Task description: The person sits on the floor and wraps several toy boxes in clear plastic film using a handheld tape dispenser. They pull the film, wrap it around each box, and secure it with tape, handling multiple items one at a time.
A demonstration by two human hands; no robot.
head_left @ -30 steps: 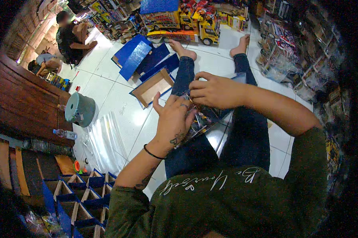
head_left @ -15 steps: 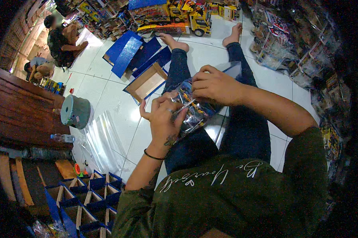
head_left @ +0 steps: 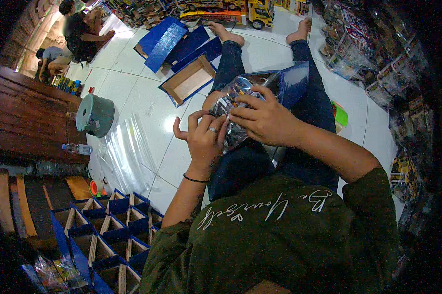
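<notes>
A package in clear plastic wrap (head_left: 240, 87) lies across my lap, with a dark blue panel (head_left: 295, 84) at its far right side. The wrap is shiny and creased, so its contents are hard to make out. My left hand (head_left: 204, 139), with a ring and a black wristband, pinches the wrap at the near left edge, its little finger held out. From the right, my right hand (head_left: 265, 120) bends its fingers over the package and grips the film, fingertips close to those of the left. The thumbs are mostly hidden.
Open blue boxes (head_left: 190, 81) lie beyond my left knee. Clear plastic sheets (head_left: 127, 157), a grey-green stool (head_left: 95, 115) and a bottle (head_left: 77, 148) are at left. Blue divided boxes (head_left: 108, 235) stand near left. A green tape roll (head_left: 339, 115) sits by my right leg. Wrapped toys (head_left: 358, 54) line the right; two people are far left.
My right hand has moved down and left toward my left fingertips. More of the blue panel shows. The view has shifted, and the green roll by my right leg now shows.
</notes>
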